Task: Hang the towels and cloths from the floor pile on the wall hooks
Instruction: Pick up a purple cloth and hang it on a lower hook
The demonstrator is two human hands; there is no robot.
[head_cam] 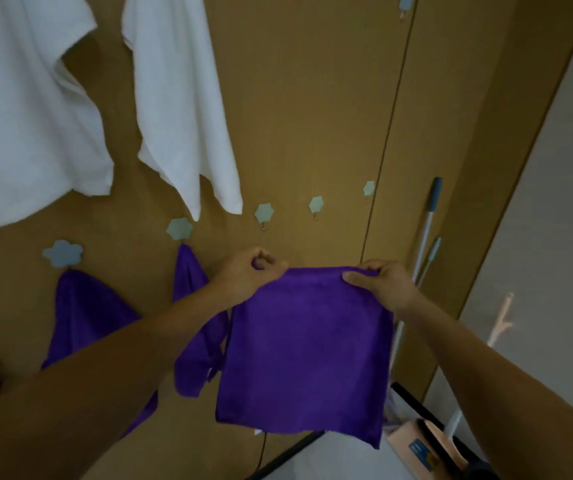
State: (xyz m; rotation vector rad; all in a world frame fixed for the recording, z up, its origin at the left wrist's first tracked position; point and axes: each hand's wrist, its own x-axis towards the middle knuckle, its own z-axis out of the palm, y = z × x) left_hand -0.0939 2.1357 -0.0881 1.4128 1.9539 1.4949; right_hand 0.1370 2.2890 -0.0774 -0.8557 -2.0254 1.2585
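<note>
A purple cloth (307,355) hangs flat in front of the brown wall, held up by its top edge. My left hand (248,271) pinches the cloth's top left corner. My right hand (378,282) grips the top right corner with the thumb on the near side. Just above the cloth, a free flower-shaped hook (264,213) sits on the wall, with two more free hooks (316,205) to its right. Two other purple cloths (84,313) hang from hooks on the left. Two white towels (181,109) hang higher up.
A mop or broom handle (428,223) leans against the wall at the right. A cardboard box (420,445) and a dark bar sit low at the right. A pale wall panel fills the right edge.
</note>
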